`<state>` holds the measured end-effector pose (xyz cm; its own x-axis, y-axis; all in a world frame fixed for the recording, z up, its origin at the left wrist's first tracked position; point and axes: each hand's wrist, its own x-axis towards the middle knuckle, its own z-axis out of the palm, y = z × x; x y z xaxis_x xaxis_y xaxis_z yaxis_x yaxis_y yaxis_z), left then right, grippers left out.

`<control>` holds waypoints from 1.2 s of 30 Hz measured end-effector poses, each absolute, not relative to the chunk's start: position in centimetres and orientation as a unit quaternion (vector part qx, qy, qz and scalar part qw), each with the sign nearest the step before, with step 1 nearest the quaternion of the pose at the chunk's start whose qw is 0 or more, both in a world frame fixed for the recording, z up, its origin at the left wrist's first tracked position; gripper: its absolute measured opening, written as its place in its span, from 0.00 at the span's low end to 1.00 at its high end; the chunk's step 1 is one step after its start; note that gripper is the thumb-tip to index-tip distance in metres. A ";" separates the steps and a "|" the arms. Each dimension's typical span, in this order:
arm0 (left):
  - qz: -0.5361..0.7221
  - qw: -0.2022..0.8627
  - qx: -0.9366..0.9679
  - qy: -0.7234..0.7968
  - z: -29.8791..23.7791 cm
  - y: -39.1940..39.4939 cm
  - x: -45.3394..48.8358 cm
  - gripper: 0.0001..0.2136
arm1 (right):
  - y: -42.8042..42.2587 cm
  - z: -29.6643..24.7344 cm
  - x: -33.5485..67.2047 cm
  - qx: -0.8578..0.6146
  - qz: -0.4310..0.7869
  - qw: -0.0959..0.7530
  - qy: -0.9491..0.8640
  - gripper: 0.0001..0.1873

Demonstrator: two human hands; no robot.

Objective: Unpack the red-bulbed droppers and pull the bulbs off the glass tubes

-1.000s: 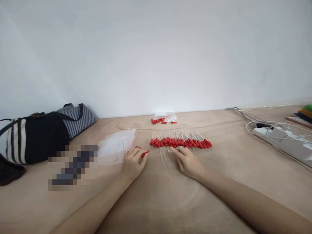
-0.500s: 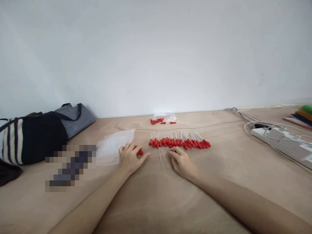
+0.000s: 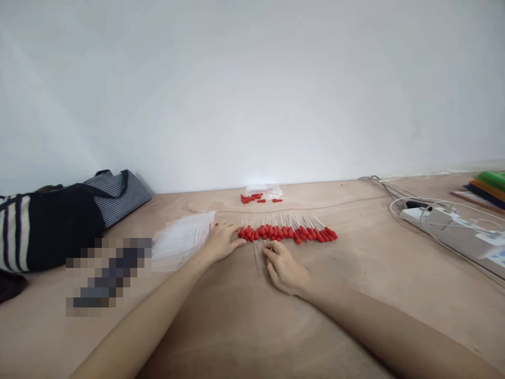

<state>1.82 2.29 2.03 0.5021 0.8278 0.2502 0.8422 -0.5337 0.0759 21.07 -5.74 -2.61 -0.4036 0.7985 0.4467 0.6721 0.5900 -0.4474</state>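
Droppers (image 3: 271,230) lie fanned just beyond my right hand (image 3: 286,269), bulbs facing me, probably so each comes up easily. That hand's thumb and forefinger curl beside the upper ends of the loose tubes (image 3: 256,258), perhaps steadying them; whether they pinch one, I cannot tell. My left hand (image 3: 225,240) is spread, seemingly unladen, at the row's left end, with bags (image 3: 177,238) overlapping beside it, likely for handy reach.

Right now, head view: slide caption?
Left hand beside the left end of a row of red-bulbed droppers, right hand in front.
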 end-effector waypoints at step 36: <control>-0.408 -0.041 -0.883 -0.229 -1.1 -4.1 3.3 0.08 | -5.9 -2.6 24.6 -0.339 -0.257 0.341 -0.838 0.13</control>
